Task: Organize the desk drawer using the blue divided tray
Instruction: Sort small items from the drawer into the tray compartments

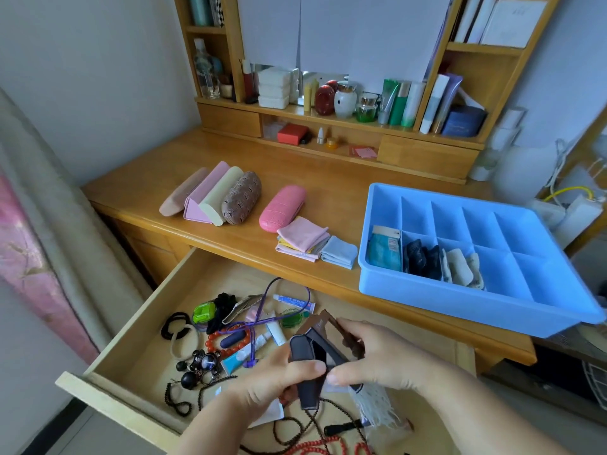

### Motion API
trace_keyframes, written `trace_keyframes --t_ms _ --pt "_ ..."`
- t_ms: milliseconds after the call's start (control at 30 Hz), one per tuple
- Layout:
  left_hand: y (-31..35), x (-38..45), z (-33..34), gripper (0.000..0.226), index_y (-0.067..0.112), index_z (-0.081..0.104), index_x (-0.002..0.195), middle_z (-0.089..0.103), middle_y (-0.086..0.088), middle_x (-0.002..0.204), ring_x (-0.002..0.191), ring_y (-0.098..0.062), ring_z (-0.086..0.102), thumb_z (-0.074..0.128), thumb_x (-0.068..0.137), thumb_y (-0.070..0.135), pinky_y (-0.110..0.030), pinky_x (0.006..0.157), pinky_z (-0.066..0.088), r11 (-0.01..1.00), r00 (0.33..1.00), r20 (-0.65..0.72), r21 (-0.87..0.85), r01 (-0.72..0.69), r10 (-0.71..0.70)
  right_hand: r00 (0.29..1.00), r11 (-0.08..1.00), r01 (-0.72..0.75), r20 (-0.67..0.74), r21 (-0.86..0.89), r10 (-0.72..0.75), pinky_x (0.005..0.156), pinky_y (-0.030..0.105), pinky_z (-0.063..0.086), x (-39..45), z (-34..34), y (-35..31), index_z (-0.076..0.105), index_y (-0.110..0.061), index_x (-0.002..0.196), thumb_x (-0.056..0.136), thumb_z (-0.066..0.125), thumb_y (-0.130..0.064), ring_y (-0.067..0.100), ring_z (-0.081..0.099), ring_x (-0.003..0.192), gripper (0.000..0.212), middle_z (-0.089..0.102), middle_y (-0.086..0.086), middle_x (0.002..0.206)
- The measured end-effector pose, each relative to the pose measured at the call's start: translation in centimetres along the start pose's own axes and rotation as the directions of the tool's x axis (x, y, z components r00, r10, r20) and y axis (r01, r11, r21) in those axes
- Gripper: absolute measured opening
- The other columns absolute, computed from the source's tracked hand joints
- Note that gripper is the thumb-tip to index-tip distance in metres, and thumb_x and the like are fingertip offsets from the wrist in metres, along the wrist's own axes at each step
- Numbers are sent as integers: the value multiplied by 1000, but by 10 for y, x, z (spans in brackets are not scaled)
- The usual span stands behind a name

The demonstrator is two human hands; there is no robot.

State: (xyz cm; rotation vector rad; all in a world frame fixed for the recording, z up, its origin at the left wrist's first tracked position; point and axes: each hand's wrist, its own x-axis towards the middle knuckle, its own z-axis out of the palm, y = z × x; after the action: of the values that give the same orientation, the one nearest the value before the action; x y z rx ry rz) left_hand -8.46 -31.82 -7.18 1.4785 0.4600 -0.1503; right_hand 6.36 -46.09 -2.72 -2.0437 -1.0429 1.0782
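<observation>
Both our hands pinch a small dark folded case [307, 366] over the open drawer [138, 343]: left hand [272, 385], right hand [377, 359]. It may slip into the tangled cords. The blue tray [460, 300] sits on the desk [328, 178], three of its ten spaces filled. Five glasses cases [282, 206] lie nearby.

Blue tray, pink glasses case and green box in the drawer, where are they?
blue tray [460, 305]: head view, on its front wall.
pink glasses case [282, 207]: head view, middle of its lid.
green box [203, 313]: head view, its top.
</observation>
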Motion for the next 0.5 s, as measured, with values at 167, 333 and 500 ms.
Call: trace_keyframes --t_ms 167,333,500 --pt "5 -2 -21 62 14 56 91 51 3 62 54 -11 43 67 52 60 -22 50 29 985 986 -112 101 137 -126 992 975 -104 -85 -196 89 87 25 48 6 -13 -18 61 -57 94 54 57 -69 -4 55 95 42 56 -24 101" --pt "-1 0 -13 16 14 57 85 55 10 50 46 -4 48 62 72 22 -17 45 37 993 910 -408 118 -23 70 930 894 -121 -363 -432 -50 65 28 47 25 -4 -54 61 -29 83 61 45 -70 9 57 77 49 61 -11 82" --pt "11 2 -39 13 16 61 85 45 -1 53 40 -12 35 53 89 7 -22 38 30 987 804 -577 17 -161 141 783 789 109 -436 -605 -443 56 27 36 41 -17 -98 61 -23 81 83 61 -33 21 60 76 11 65 -1 81"
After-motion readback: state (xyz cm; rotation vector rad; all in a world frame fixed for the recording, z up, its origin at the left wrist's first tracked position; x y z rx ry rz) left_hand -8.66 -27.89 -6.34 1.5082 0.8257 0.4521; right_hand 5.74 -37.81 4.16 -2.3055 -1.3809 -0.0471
